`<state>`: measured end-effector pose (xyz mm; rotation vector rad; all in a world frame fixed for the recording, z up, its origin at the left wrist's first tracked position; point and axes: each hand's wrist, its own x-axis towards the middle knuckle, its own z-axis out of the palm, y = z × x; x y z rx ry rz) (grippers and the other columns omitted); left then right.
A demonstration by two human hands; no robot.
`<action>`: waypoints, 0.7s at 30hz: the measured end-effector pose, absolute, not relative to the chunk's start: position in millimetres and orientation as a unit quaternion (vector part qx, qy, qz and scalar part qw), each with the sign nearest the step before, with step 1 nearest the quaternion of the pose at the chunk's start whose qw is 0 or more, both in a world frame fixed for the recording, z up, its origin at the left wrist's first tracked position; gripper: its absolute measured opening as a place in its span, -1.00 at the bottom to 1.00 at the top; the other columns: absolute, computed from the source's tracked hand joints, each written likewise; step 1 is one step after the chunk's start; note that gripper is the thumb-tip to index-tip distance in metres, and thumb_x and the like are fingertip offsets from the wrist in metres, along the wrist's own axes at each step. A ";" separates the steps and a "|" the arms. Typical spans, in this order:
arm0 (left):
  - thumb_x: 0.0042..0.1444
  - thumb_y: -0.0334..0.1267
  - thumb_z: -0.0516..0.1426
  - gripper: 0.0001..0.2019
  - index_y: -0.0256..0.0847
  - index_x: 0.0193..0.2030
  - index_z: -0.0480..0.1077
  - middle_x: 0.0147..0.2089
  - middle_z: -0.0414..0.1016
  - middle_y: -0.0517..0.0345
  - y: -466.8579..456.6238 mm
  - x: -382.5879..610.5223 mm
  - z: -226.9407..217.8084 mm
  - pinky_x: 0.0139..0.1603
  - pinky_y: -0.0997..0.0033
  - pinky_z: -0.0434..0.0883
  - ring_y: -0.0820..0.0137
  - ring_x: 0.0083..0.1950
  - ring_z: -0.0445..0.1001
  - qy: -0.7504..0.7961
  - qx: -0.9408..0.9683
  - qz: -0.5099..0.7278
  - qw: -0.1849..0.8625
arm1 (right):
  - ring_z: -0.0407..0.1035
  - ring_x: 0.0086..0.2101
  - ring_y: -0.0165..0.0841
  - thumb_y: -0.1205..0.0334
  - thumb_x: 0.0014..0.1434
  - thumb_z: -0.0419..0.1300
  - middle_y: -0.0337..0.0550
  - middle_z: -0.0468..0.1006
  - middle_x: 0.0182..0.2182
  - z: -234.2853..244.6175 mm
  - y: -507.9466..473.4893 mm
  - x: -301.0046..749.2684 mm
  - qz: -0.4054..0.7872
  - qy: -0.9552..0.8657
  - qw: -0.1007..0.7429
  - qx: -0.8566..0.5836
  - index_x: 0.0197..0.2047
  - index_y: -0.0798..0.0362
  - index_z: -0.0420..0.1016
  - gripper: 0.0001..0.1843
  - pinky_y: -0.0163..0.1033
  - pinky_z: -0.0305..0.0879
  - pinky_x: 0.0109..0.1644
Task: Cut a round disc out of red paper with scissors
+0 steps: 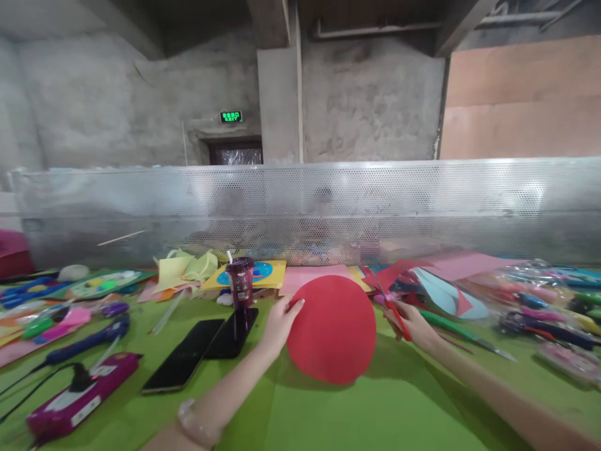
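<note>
A round disc of red paper [332, 329] is held up over the green tabletop [323, 416]. My left hand [283, 319] pinches its left edge, with the thumb lying on the front face. To the right of the disc, my right hand [410, 322] is closed around the red-handled scissors [398, 319]. Their blades point up and away, near the disc's upper right side, and I cannot tell whether they touch it. Red paper scraps [399, 274] lie behind the scissors, beside a curled light blue sheet [446, 294].
Two dark phones [184, 356] and a lidded drink cup [240, 282] stand left of my left arm. A purple power strip [84, 398] and a blue glue gun [89, 339] lie farther left. Green-handled scissors [462, 332] lie at right. A perforated metal panel [323, 210] borders the back.
</note>
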<state>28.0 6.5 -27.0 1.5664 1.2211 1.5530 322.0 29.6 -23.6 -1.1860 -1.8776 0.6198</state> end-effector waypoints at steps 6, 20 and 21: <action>0.02 0.03 0.04 -0.65 -0.26 -0.32 0.37 -0.31 0.50 0.01 5.2 32.2 -28.6 -0.25 0.31 0.35 0.22 -0.27 0.46 0.456 0.601 0.571 0.323 | 0.06 -0.75 -0.53 -0.13 -0.02 0.14 -0.45 0.12 -0.76 -27.8 4.1 310.2 0.363 -0.690 0.387 -0.492 -0.51 0.04 0.15 -0.59 -0.40 0.07 -0.68; -0.10 0.09 0.10 -0.61 -0.23 -0.32 0.37 -0.27 0.50 0.03 2.4 39.2 -31.3 -0.16 0.32 0.36 0.20 -0.20 0.45 0.490 0.563 0.547 0.381 | 0.21 -0.62 -0.48 -0.23 -0.14 0.15 -0.28 0.34 -0.57 -24.3 -17.0 307.9 0.433 -0.668 0.338 -0.501 -0.37 0.09 0.37 -0.49 -0.40 0.18 -0.60; -0.10 0.09 0.10 -0.61 -0.23 -0.31 0.37 -0.26 0.50 0.03 2.7 39.0 -31.1 -0.15 0.31 0.36 0.20 -0.19 0.45 0.488 0.560 0.547 0.385 | 0.20 -0.63 -0.48 -0.23 -0.14 0.14 -0.28 0.35 -0.58 -24.2 -18.6 307.3 0.422 -0.665 0.343 -0.512 -0.37 0.09 0.38 -0.48 -0.40 0.17 -0.61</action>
